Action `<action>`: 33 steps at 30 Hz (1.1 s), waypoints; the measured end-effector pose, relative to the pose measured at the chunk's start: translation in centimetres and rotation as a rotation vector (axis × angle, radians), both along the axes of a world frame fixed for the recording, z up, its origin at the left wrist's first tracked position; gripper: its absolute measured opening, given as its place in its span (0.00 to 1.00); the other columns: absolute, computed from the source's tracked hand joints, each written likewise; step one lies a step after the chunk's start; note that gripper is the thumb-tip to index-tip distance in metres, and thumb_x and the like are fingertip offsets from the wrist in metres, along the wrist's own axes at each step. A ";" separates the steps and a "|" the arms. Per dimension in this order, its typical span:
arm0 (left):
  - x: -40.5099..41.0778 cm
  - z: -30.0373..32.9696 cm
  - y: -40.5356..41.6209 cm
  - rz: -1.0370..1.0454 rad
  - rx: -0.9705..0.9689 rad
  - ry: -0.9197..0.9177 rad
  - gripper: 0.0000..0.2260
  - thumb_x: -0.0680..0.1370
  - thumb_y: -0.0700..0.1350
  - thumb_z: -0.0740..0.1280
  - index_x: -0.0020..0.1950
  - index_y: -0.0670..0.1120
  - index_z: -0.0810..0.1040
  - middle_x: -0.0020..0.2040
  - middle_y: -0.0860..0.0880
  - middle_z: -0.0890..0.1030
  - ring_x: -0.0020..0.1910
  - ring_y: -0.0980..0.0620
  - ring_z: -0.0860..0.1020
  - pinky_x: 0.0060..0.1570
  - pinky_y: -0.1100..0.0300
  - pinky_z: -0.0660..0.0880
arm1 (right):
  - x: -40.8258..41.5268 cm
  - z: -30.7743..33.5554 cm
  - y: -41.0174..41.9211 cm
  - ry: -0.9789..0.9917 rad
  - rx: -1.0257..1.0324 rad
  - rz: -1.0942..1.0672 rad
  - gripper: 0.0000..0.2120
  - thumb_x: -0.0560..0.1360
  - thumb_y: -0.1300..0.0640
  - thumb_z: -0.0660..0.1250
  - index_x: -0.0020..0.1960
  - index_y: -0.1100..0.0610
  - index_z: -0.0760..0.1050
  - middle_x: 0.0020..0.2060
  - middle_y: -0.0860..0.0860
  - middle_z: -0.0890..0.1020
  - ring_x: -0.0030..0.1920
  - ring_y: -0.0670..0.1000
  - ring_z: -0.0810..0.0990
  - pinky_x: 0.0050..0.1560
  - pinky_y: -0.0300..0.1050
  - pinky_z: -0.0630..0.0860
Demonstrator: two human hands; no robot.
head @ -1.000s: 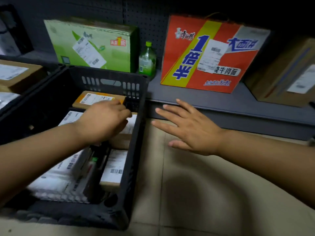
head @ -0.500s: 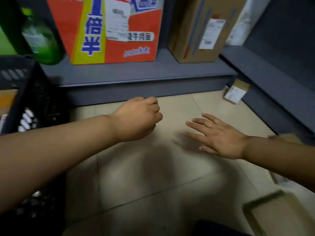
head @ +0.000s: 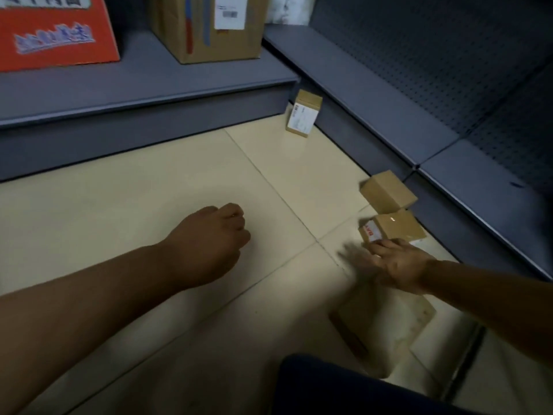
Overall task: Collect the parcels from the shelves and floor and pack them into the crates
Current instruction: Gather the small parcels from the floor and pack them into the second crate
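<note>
My left hand (head: 209, 244) hangs over the tiled floor as a loose fist with nothing in it. My right hand (head: 392, 265), fingers spread and blurred, hovers just in front of a small brown parcel with a red-and-white label (head: 392, 227). Behind that parcel lies a plain brown parcel (head: 387, 191). A flat brown parcel (head: 386, 319) lies under my right wrist. A small labelled parcel (head: 303, 116) leans in the corner between the shelf bases. The crate is out of view.
A low grey shelf (head: 143, 82) carries an orange carton (head: 51, 31) and a tall brown box (head: 209, 25). A second grey shelf (head: 398, 112) runs along the right with a pegboard back. My dark trouser leg (head: 344, 387) fills the bottom edge.
The view has swung right, away from the crate. My right hand has moved right and down to the small parcels on the floor. My left hand left the crate and stays closed.
</note>
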State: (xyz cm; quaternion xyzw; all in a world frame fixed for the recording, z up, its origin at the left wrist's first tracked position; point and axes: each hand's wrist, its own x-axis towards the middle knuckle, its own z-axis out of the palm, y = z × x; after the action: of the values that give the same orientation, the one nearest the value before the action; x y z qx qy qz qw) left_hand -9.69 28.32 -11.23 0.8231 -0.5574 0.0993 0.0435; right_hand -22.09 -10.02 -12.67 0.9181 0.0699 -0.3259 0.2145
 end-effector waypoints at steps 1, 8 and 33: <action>0.0 -0.3 -0.6 -0.013 -0.003 0.012 0.04 0.67 0.42 0.72 0.40 0.43 0.82 0.40 0.45 0.82 0.48 0.43 0.80 0.35 0.55 0.78 | 0.1 0.0 -1.0 -0.048 -0.004 -0.081 0.36 0.78 0.47 0.58 0.77 0.49 0.39 0.77 0.52 0.47 0.76 0.56 0.49 0.73 0.53 0.51; 0.8 -1.7 -5.5 -0.058 0.010 0.036 0.07 0.62 0.43 0.76 0.38 0.44 0.83 0.38 0.47 0.82 0.46 0.44 0.81 0.33 0.57 0.78 | 2.7 -0.8 -6.8 -0.341 0.103 -0.522 0.35 0.73 0.49 0.69 0.73 0.50 0.55 0.71 0.54 0.63 0.70 0.57 0.64 0.67 0.55 0.67; 1.6 -1.7 -7.3 -0.005 0.111 0.058 0.09 0.62 0.47 0.76 0.39 0.47 0.83 0.39 0.49 0.82 0.46 0.47 0.81 0.32 0.59 0.78 | 11.5 -2.6 1.0 -0.316 0.221 0.101 0.42 0.67 0.44 0.70 0.74 0.55 0.54 0.66 0.52 0.69 0.67 0.54 0.68 0.73 0.56 0.44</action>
State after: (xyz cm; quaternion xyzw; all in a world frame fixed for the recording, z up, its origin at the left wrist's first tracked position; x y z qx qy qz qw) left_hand -8.12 21.04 -12.92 0.8254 -0.5627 0.0442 0.0142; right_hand -10.55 -8.99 -15.23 0.9711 0.1167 -0.1569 0.1366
